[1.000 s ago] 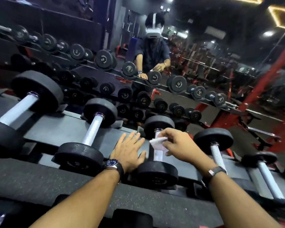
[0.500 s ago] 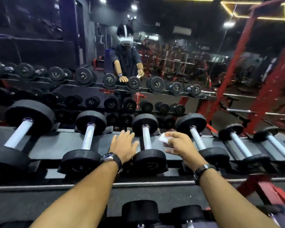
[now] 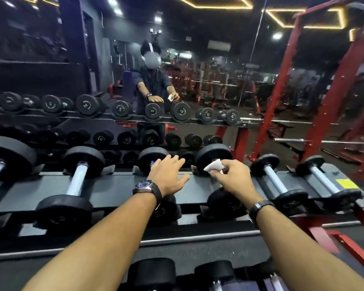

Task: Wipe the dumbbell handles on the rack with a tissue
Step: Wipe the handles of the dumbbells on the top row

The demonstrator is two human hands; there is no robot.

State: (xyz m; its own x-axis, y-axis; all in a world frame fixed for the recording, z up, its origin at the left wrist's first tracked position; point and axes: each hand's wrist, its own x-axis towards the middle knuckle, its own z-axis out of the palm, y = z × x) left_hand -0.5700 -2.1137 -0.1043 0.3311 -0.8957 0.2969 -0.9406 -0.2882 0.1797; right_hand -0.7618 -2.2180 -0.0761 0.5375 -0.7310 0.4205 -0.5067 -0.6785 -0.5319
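At frame centre, my right hand (image 3: 232, 178) pinches the tissue (image 3: 213, 165) above a dumbbell (image 3: 215, 157) on the rack (image 3: 114, 185); left hand (image 3: 168, 175) rests flat, fingers spread. Handles at right appear still unwiped.

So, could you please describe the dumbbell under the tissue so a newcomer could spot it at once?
Start at the top shelf of the dumbbell rack facing the mirror. Counting from the left edge, it is the fourth dumbbell, directly under the right hand. Unlike its neighbours, its handle is hidden by that hand, which pinches a white tissue above it.
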